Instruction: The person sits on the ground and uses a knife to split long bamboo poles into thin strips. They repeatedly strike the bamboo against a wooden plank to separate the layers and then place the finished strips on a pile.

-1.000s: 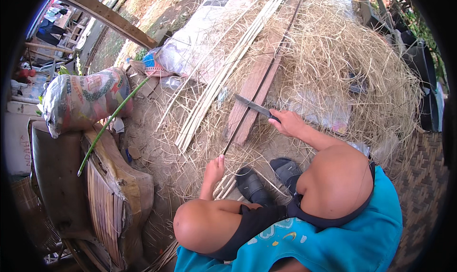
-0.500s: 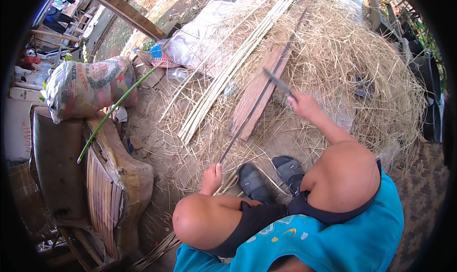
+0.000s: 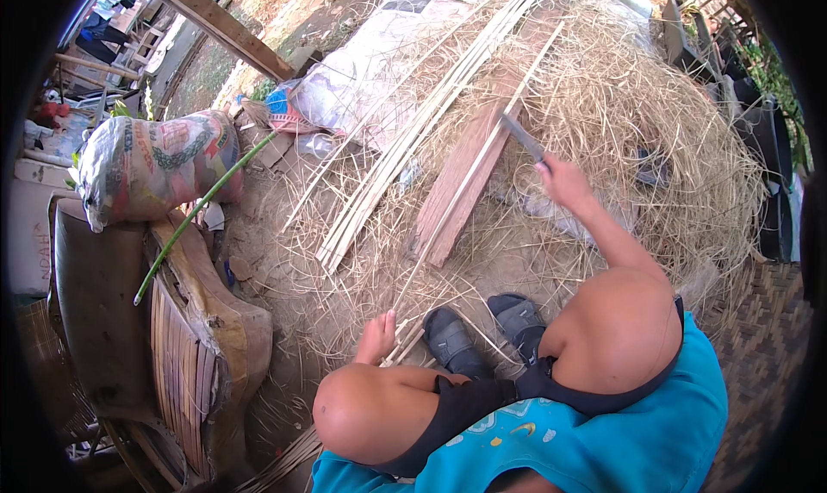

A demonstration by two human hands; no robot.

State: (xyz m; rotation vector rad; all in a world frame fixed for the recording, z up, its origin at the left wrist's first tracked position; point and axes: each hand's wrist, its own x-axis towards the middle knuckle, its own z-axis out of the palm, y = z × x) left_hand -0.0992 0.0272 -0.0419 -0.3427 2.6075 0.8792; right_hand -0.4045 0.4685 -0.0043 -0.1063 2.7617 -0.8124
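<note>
A long, pale bamboo strip [image 3: 472, 172] lies lengthwise over a reddish-brown wooden board [image 3: 457, 187]. At the strip's near end, beside my left knee, my left hand [image 3: 376, 338] is closed on it. My right hand [image 3: 564, 184] grips the handle of a knife [image 3: 523, 138]. Its blade points up and left, with the tip at or just over the strip; I cannot tell whether they touch. To the left of the board rests a bundle of pale bamboo strips [image 3: 388, 170]. Thin shavings [image 3: 637, 96] are heaped to the right of the board.
My sandalled feet [image 3: 457, 342] are just in front of the board. Left of me stand a worn chair [image 3: 250, 321], a stuffed sack [image 3: 164, 161] and a slanting green stalk [image 3: 202, 204]. More strips [image 3: 293, 458] lie by my left knee. A woven mat [image 3: 758, 346] covers the right side.
The strip in my left hand showed a dark face and now shows a pale one. The knife and my right hand have moved slightly right.
</note>
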